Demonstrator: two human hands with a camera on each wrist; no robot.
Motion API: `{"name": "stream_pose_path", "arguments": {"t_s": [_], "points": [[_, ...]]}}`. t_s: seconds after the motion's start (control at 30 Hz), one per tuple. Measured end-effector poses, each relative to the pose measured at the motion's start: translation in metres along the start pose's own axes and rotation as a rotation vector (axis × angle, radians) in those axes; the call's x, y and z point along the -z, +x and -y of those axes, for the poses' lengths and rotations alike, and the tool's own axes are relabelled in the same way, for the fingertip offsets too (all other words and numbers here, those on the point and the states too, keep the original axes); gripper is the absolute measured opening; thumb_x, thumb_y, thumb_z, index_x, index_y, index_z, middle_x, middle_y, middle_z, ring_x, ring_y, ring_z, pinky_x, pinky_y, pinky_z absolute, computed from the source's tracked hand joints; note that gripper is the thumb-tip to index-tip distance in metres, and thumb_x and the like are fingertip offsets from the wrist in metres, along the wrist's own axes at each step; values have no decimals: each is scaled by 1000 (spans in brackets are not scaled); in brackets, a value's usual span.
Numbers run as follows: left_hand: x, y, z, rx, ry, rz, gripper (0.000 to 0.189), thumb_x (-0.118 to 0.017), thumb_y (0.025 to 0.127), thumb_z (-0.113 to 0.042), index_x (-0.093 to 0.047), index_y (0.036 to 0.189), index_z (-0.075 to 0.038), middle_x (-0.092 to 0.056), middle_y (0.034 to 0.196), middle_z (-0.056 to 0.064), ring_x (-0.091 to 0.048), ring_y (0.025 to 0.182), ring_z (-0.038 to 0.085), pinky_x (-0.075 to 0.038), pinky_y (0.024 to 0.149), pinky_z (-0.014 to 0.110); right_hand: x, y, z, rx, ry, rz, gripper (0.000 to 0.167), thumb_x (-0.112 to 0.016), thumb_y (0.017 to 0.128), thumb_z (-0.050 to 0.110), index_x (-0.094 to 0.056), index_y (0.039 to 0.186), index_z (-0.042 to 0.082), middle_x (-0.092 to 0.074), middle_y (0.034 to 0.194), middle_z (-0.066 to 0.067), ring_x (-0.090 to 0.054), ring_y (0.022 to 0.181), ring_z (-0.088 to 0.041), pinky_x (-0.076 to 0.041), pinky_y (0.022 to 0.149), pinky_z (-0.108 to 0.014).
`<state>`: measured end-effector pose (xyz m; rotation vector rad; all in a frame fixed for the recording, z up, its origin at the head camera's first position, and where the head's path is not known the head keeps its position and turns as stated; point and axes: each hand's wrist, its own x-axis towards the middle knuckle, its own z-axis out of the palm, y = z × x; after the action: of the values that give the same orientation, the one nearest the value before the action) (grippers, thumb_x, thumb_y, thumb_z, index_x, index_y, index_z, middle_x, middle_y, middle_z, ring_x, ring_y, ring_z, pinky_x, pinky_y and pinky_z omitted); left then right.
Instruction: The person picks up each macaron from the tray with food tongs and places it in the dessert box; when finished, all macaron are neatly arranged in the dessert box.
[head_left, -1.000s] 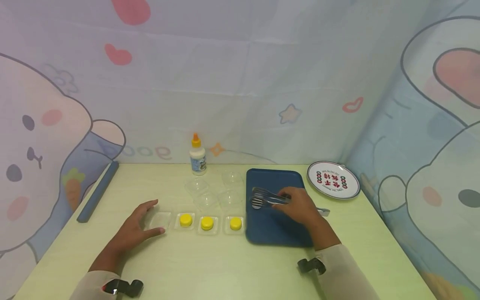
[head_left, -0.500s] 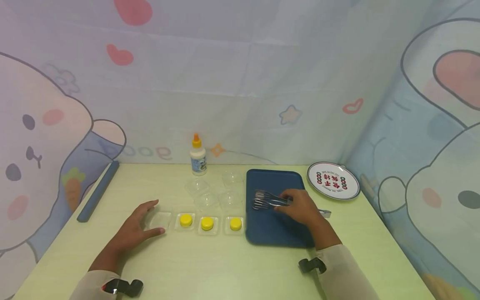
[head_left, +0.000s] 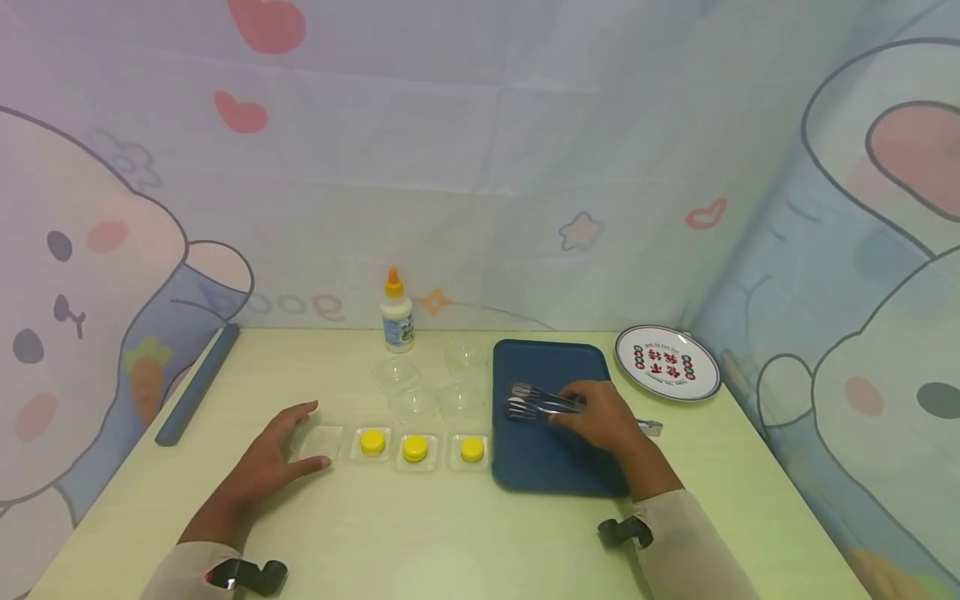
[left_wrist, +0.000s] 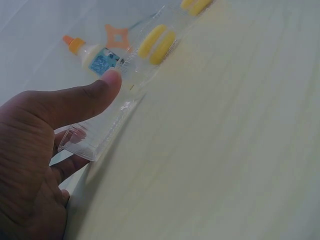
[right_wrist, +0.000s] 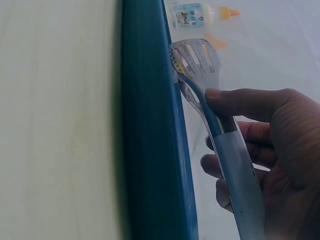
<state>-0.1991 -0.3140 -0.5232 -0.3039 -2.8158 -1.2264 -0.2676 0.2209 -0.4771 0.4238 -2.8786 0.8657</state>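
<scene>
Your left hand (head_left: pixel 264 458): spread around a clear, square-cornered plastic box (head_left: pixel 322 439), toward the left edge of the desk (head_left: pixel 375 533) | your right hand (head_left: pixel 602 417): pinching shiny metal tongs (right_wrist: pixel 239 172) | tongs: above the blue round-cornered tray (head_left: pixel 547 467), slotted heads (right_wrist: pixel 209 79) near its left edge

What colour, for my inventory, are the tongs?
The tongs look silver, clearest in the right wrist view.

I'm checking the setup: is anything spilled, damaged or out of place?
Nothing looks spilled or damaged. One oddity: the leftmost box, by the left hand, looks empty, while the three boxes beside it each hold a yellow piece.
</scene>
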Motion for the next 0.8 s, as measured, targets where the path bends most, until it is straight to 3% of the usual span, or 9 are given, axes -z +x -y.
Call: {"name": "stream_pose_path", "arguments": {"t_s": [0.2, 0.47, 0.8], "points": [[0, 0, 2, 4, 9, 1, 100, -92, 88, -36, -38, 167, -9, -39, 169, 30, -37, 155, 57, -26, 123, 82, 3, -1, 5, 22, 10, -15, 39, -93, 87, 27, -82, 118, 5, -81, 120, -16, -76, 110, -34, -61, 94, -57], [0, -1, 0, 9, 12, -1, 98, -92, 89, -34, -38, 167, -9, -40, 168, 30, -37, 155, 57, -27, 123, 82, -4, -1, 12, 153, 53, -94, 40, -94, 86, 27, -82, 117, 3, -81, 123, -18, -76, 119, -40, -60, 102, -59], [0, -1, 0, 15, 27, -2, 98, -92, 88, -35, -39, 166, -10, -41, 168, 29, -40, 154, 56, -28, 123, 80, -12, 5, 41, 257, 108, -127, 40, -91, 89, 25, -82, 121, 2, -82, 121, -17, -78, 114, -37, -63, 98, -57]]}}
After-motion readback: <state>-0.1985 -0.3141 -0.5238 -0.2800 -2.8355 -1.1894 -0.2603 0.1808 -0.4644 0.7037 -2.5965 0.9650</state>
